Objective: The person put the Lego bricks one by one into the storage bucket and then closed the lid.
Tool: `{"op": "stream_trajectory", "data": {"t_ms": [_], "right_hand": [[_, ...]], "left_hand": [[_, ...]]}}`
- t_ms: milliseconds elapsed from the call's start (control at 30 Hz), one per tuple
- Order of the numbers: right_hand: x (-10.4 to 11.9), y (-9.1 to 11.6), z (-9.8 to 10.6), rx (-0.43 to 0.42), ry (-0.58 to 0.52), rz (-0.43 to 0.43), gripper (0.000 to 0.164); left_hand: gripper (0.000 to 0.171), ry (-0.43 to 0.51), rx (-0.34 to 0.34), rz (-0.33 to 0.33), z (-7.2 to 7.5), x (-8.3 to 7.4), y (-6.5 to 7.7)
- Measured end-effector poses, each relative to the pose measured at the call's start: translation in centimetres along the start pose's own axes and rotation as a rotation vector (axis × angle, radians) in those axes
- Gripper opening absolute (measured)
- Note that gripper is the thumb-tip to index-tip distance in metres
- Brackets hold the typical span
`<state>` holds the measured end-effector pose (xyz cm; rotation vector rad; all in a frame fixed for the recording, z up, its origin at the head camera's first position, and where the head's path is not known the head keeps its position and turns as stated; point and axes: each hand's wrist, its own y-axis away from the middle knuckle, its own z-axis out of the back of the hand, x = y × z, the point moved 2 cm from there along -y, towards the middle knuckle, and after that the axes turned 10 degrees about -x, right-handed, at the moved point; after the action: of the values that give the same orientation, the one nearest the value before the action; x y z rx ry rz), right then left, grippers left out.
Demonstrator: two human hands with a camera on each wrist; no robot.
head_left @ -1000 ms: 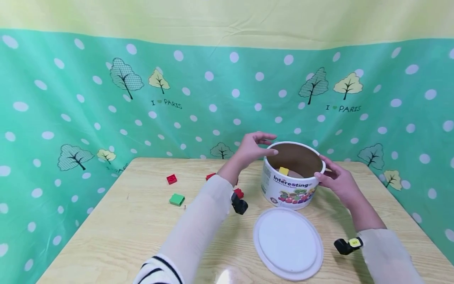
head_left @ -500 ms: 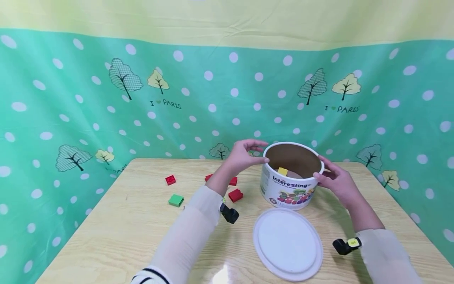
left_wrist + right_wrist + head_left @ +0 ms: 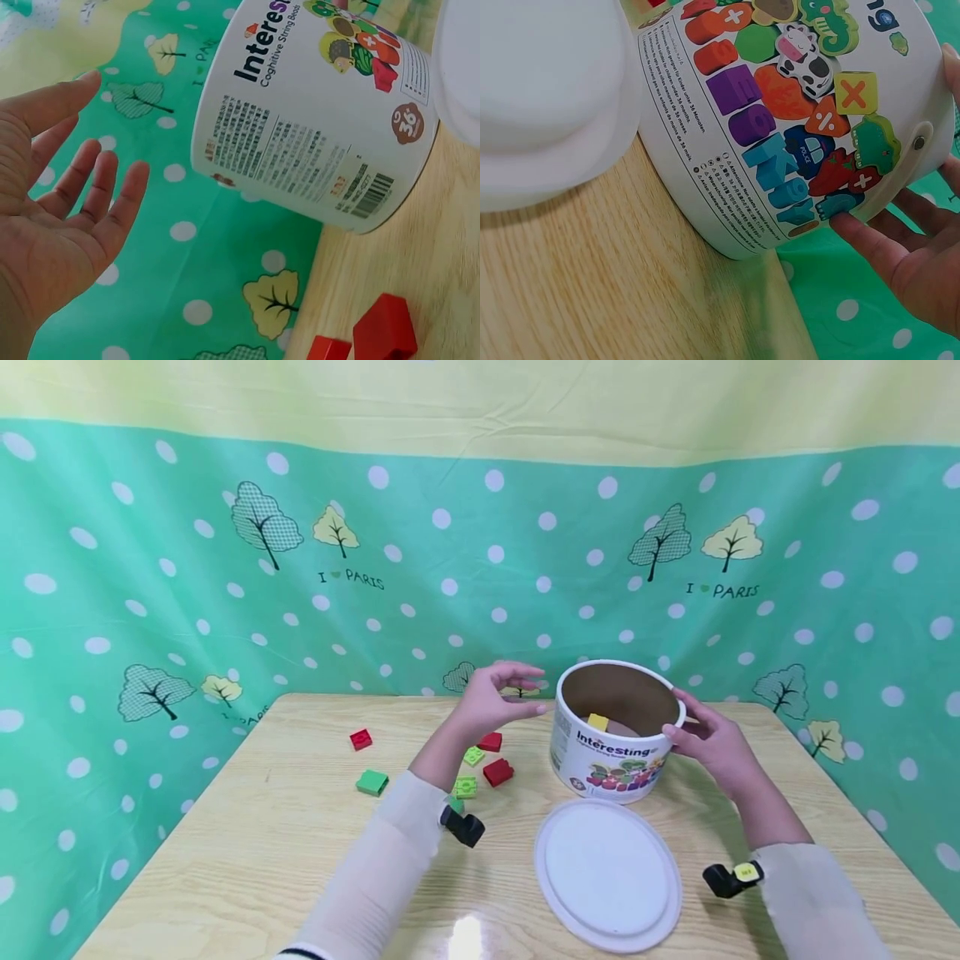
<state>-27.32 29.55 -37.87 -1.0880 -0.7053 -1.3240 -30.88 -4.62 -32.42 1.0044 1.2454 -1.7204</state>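
Observation:
A white tub [image 3: 603, 768] with "Interesting" and colourful toy pictures on its side stands upright at the right of the table, its top uncovered. Inside it shows a yellow block [image 3: 597, 722]. My right hand [image 3: 712, 745] holds the tub's right side near the rim, thumb in front; the right wrist view has the thumb pressed to the wall beside the white handle [image 3: 900, 176]. Left of the tub, apart from it, hovers my left hand [image 3: 489, 700], fingers spread and nothing in them. In the left wrist view a gap separates the left fingers [image 3: 124, 199] from the tub.
The round white lid [image 3: 607, 877] lies in front of the tub. Below the left hand are red blocks [image 3: 498, 772] and light green blocks [image 3: 465, 787]. Farther left lie a green block [image 3: 372, 782] and another red block [image 3: 361, 739]. A green dotted curtain [image 3: 420, 560] hangs behind the table.
My left hand has moved left, away from the tub's rim, and slightly down, uncovering the light green blocks. The right hand and the tub have stayed nearly in place.

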Motion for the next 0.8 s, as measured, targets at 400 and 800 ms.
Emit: {"op": "stream_trajectory", "data": {"t_ms": [400,800], "right_hand": [[0.4,0.2,-0.1,-0.006,-0.006,0.0,0.078],[0.1,0.1,0.2,-0.007,0.006,-0.013,0.079]], "left_hand": [[0.046,0.062,-0.021,0.057,2.7,1.1,2.7],[0.049,0.112,-0.037,0.071,5.4,1.7,5.0]]}}
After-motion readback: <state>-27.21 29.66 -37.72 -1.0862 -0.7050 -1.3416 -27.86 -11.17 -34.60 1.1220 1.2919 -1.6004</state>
